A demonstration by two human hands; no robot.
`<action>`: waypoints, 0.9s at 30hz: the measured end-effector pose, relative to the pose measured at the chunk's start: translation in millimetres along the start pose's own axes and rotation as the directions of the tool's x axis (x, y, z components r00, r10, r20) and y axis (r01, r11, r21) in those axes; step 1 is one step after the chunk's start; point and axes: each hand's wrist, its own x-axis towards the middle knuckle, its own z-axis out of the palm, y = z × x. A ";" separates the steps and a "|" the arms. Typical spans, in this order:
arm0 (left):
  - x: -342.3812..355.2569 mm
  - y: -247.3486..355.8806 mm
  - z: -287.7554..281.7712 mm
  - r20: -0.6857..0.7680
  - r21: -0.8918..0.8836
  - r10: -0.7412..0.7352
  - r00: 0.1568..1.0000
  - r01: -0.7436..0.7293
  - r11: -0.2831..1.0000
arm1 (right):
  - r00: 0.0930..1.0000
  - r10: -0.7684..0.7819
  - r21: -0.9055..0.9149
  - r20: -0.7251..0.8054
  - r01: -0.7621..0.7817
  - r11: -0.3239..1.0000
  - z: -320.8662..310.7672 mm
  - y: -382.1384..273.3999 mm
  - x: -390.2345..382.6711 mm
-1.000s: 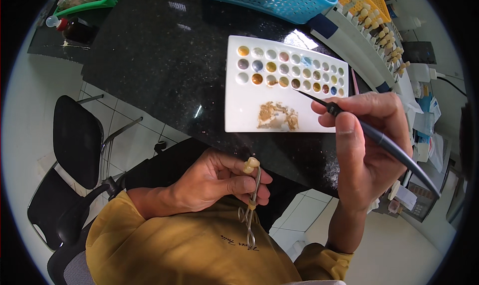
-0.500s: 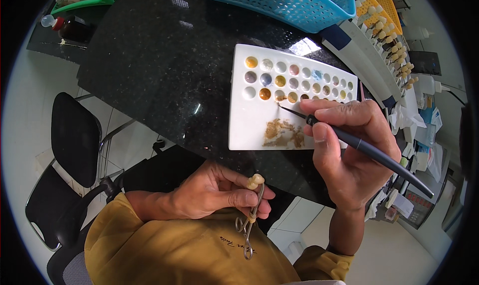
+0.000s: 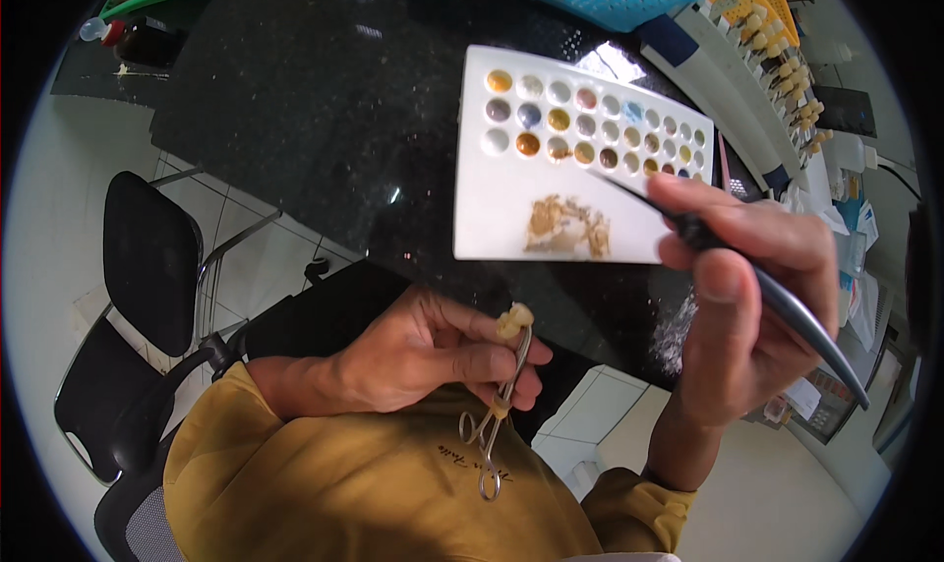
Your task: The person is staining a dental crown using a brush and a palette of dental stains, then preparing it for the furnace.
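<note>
Bright light glares white off the black table point(image 3: 315, 100); soft shadows cross the shirt point(image 3: 383, 483). The right hand point(image 3: 737, 351) and brush point(image 3: 801, 321) look blurred. Fisheye distortion bends outer edges; corners go black.

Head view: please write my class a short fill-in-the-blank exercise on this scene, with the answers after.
The brush is in the ____ hand.
The left hand holds a metal clamp with ____ finger rings.
On the palette, the round wells form ____ long rows.
The palette itself is ____ in colour.
Missing words: right; two; three; white.
</note>
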 end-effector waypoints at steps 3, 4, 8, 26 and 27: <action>3.7 8.7 9.8 -0.009 0.075 -0.070 0.998 0.070 0.995 | 1.000 0.022 -0.081 -0.014 -0.023 0.996 -20.1 -27.2 -16.7; 2.6 9.5 9.5 -0.052 0.055 -0.063 0.997 0.066 0.996 | 1.000 0.023 0.024 0.015 -0.023 0.999 -18.5 -26.1 -24.7; 2.1 8.2 4.2 -0.080 0.022 -0.062 0.995 0.064 0.998 | 0.987 -0.085 0.188 -0.138 0.110 0.976 7.9 -11.5 -57.8; 0.9 5.9 2.3 -0.037 -0.048 -0.032 0.999 0.030 0.998 | 0.980 -0.189 -0.021 -0.057 0.188 0.982 18.4 -2.6 -72.2; 0.6 6.4 0.3 -0.006 -0.038 -0.040 0.999 0.040 0.998 | 0.979 -0.196 -0.012 -0.061 0.196 0.981 18.6 -1.9 -72.1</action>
